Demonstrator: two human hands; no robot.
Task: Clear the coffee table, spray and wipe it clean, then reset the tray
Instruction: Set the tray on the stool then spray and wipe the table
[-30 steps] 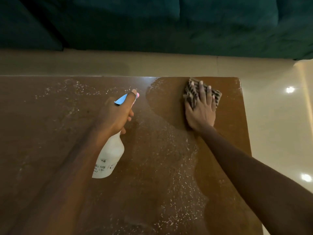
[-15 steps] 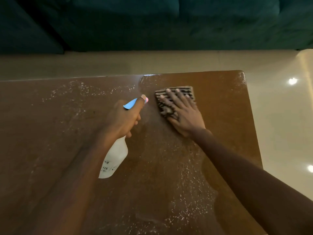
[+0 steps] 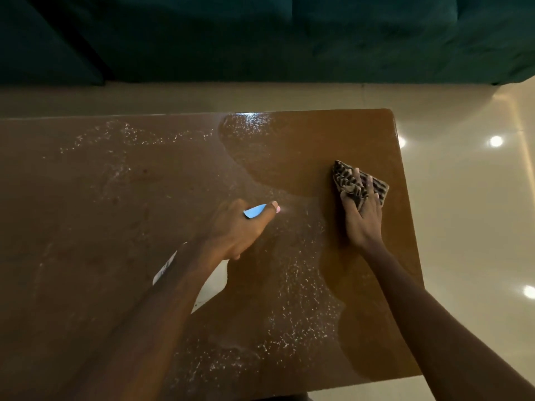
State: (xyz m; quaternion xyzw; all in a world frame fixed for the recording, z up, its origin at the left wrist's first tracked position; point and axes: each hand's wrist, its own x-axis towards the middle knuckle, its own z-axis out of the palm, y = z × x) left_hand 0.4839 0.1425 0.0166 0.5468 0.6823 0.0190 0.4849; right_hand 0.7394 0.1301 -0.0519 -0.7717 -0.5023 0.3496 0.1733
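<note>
2 hands over the wet table [image 3: 115, 227]: left hand [image 3: 234, 227] grips spray bottle [image 3: 211, 285], right hand [image 3: 362, 221] flattens cloth [image 3: 344, 180].

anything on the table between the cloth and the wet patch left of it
Nothing visible. The cloth under the right hand has bare table up to the droplets. The left hand holds the spray bottle above them.

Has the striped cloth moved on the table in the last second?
Yes. The cloth, pressed flat under the right hand, has slid away from the table's far edge, ending nearer its right edge.
</note>
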